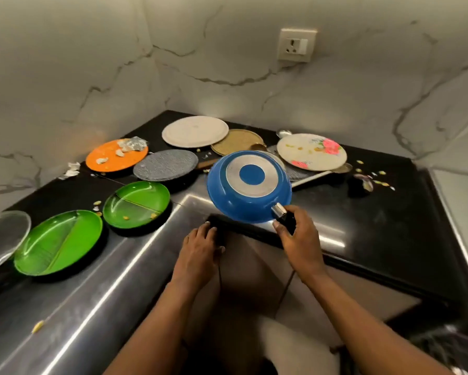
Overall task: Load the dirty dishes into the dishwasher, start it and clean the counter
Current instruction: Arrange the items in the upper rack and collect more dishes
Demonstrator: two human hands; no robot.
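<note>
Gripping the blue pan (249,186) by its handle, your right hand (299,235) tips it underside-up, probably shedding scraps; your left hand (200,251) rests relaxed on the counter edge (243,228).

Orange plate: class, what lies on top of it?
On the orange plate lie crumpled foil and pale food scraps. Whatever is beneath the foil is hidden.

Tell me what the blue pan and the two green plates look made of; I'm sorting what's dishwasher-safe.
The blue round frying pan, held bottom-up by the right hand, looks like enamel-coated metal: glossy blue shell, bare silvery ring on its base, dull black, probably plastic grip. The two green divided oval plates look like glossy plastic or melamine, judging by their even colour and sharp highlights; that stays a guess.
</note>
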